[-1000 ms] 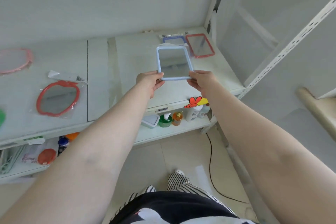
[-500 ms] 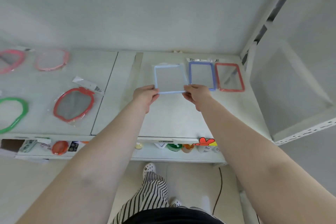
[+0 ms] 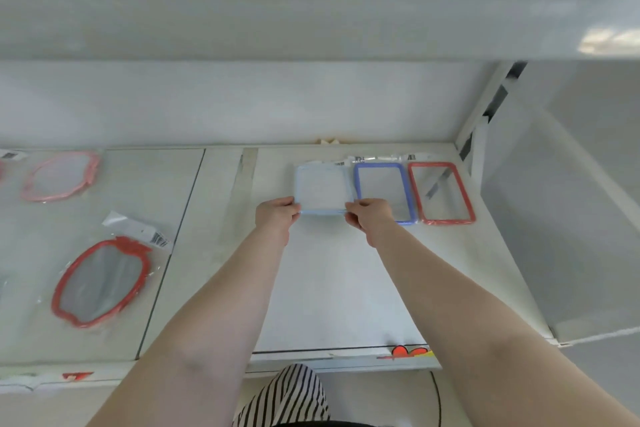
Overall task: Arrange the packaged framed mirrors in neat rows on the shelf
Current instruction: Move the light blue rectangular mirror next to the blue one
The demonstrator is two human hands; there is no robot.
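Fingers of the left hand (image 3: 277, 215) and right hand (image 3: 369, 215) pinch the near corners of the pale-blue rectangular plastic-framed packaged mirror (image 3: 322, 188). It lies flat, long axis toward the white shelf (image 3: 329, 288) back edge, just beside the darker blue-framed mirror (image 3: 382, 191) and red-framed mirror (image 3: 441, 192) near the back right corner.

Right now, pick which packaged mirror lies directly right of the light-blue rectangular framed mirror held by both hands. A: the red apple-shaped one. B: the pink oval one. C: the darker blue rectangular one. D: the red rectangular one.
C: the darker blue rectangular framed mirror lies directly right of the light-blue rectangular framed mirror, before the red rectangular framed mirror.
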